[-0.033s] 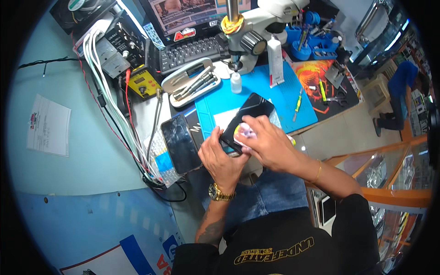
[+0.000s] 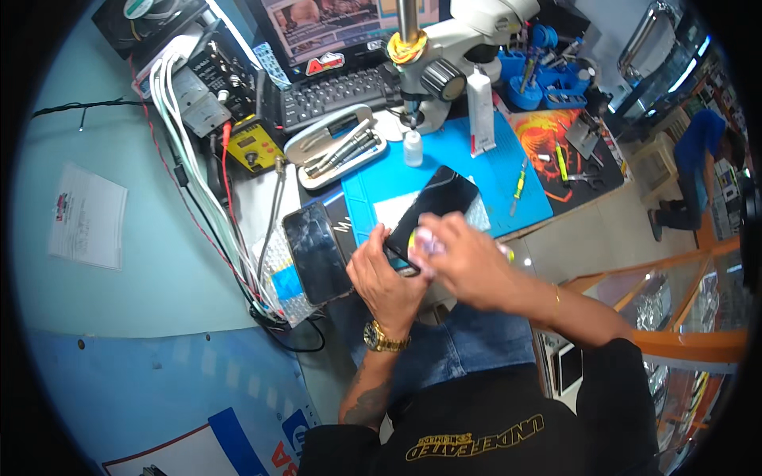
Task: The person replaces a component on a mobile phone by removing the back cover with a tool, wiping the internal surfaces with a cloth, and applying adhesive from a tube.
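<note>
A black smartphone (image 2: 438, 201) is tilted over the blue work mat, with its lower end in my left hand (image 2: 386, 284), whose fingers grip its near left edge. My right hand (image 2: 475, 266) is closed around a small crumpled white and purplish cloth (image 2: 429, 241) and presses it against the near part of the phone's screen. The right fingers are slightly smeared by motion. To the left of my left hand lies a second dark phone (image 2: 316, 252), its glass marked with streaks, partly on a bubble-wrap sheet.
The blue mat (image 2: 365, 202) carries a small white bottle (image 2: 413, 148), an upright white tube (image 2: 480, 113) and a yellow-green pen-like tool (image 2: 519, 186). An open case of screwdrivers (image 2: 343, 149) sits near the keyboard (image 2: 341, 97). Behind stands a microscope (image 2: 443, 79). Another person (image 2: 694, 170) bends at the right.
The right hand with the cloth has shifted slightly nearer to me over the phone's screen, blurring a little. The whole view has moved by a small amount.
</note>
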A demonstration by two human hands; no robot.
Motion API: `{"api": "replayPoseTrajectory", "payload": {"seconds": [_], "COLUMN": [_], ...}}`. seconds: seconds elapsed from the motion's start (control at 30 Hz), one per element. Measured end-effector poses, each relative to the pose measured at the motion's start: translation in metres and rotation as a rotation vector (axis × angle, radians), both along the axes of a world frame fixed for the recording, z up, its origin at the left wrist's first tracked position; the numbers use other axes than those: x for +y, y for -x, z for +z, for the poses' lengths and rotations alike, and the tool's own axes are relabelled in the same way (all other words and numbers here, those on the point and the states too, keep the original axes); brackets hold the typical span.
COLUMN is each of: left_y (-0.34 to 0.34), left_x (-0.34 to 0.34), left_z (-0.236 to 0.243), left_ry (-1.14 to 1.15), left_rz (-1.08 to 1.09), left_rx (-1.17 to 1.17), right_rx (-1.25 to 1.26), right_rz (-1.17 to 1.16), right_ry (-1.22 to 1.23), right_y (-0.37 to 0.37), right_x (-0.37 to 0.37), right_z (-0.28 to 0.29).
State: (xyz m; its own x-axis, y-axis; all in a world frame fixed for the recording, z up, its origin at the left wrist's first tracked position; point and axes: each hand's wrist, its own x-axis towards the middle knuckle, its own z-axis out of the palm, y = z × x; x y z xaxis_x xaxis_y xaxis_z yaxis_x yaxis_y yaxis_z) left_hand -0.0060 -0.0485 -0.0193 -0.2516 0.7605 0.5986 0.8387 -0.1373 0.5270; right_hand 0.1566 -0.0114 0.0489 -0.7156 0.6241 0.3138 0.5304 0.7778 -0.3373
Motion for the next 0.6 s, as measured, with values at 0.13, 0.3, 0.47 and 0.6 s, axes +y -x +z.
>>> {"api": "replayPoseTrajectory", "payload": {"seconds": [0.13,0.3,0.47,0.6], "left_y": [-0.001,0.001,-0.001,-0.003], "left_x": [-0.002,-0.002,0.000,0.001], "left_z": [0.007,0.003,0.003,0.004], "left_ry": [0.026,0.010,-0.008,-0.003], "left_rz": [-0.029,-0.027,-0.026,-0.022], "left_rx": [-0.026,-0.047,-0.040,-0.038], "right_rx": [-0.018,-0.028,-0.024,-0.041], "right_rz": [-0.041,0.081,0.092,0.032], "right_ry": [-0.032,-0.036,-0.032,-0.068], "right_y": [-0.003,-0.006,-0.001,0.013], "right_x": [0.013,0.006,0.019,0.021], "right_z": [-0.004,0.002,0.003,-0.007]}}
